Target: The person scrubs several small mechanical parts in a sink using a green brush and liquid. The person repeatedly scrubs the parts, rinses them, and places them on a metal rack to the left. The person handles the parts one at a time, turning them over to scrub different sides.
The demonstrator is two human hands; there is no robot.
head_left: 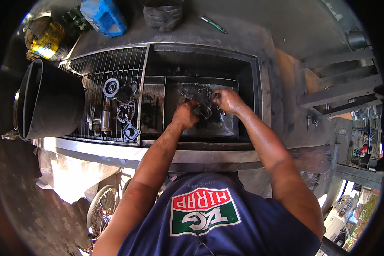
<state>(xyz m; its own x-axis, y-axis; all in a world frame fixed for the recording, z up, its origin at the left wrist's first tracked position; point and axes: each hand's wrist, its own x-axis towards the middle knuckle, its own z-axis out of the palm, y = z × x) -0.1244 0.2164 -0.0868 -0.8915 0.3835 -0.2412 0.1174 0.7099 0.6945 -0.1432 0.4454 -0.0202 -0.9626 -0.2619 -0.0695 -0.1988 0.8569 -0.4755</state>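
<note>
The left hand [185,115] blurred over a dark rectangular metal basin [248,89]; whether it gripped anything could not be told. Slightly farther off, the right hand [228,101], fingers curled, pinched a small dark rounded part [217,95], right of and beyond the left hand, its long axis unclear. Leftward, a ring-shaped grey metal piece [111,88] sat on a steel wire grate [128,64]. Beyond, a blue plastic jug [104,17] stood on the stained grey counter [243,36].

A small, dark part [218,95], too hidden to identify, sits in the right hand's [228,100] fingers over a grimy metal tray [217,129].
</note>
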